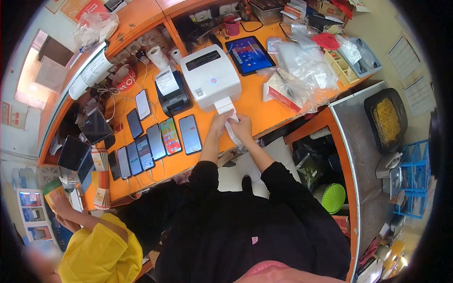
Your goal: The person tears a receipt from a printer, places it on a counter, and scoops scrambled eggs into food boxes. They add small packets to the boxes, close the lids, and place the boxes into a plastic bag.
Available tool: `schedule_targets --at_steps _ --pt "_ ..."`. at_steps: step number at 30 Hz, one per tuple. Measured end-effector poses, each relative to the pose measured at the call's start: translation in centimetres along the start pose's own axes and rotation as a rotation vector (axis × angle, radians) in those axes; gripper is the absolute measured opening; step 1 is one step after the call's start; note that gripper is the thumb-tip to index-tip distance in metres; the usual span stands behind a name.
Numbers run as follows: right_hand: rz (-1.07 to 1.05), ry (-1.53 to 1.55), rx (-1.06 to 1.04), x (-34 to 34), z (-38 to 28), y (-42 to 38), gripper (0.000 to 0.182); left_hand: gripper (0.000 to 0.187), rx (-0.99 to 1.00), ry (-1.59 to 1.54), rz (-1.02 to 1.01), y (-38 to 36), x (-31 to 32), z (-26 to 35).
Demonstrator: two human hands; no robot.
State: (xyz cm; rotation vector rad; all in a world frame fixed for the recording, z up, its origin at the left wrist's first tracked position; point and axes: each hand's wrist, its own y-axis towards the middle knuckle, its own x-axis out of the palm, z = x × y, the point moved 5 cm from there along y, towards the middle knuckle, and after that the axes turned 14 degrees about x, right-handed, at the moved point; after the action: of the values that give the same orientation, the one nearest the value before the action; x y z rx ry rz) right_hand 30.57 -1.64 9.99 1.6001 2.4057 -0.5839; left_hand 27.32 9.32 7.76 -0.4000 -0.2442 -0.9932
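A white label printer stands on the orange counter, with a label strip coming out of its front slot. Both of my hands are closed on this strip just in front of the printer. My left hand pinches it from the left side, and my right hand grips it from the right. Part of the strip hangs down between the hands, and the fingers partly hide it. To the left of the printer, a black receipt printer has a printed slip sticking up from it.
Several phones lie in rows, one white-screened phone nearest my left arm. A tablet lies right of the printer, beside plastic bags and a red-and-white box. A person in a yellow shirt is at the left. A black food tray rests on the metal surface.
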Motion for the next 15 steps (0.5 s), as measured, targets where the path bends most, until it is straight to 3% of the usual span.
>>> schedule_targets --at_steps 2,5,8,11,14,15 --pt "-0.017 -0.082 0.077 0.1 -0.1 0.0 0.019 0.035 -0.034 -0.029 0.007 -0.2 -0.2 0.2" --pt "-0.277 0.473 0.199 0.9 1.4 0.6 0.02 0.035 -0.085 -0.067 0.012 -0.6 -0.2 0.7" --pt "-0.391 0.51 0.313 1.0 2.0 1.3 0.021 0.034 -0.035 -0.023 -0.005 -0.6 -0.4 1.0" --pt "-0.353 0.527 0.254 1.2 2.3 1.6 0.021 0.031 0.02 0.051 0.045 -0.9 -0.1 1.5" --pt "0.048 -0.134 -0.009 0.1 0.0 0.2 0.022 0.029 0.08 0.069 0.103 -0.4 -0.3 0.9" --pt "0.107 -0.127 -0.092 0.1 -0.2 -0.3 0.022 0.03 0.053 0.047 0.104 -0.2 -0.4 0.6"
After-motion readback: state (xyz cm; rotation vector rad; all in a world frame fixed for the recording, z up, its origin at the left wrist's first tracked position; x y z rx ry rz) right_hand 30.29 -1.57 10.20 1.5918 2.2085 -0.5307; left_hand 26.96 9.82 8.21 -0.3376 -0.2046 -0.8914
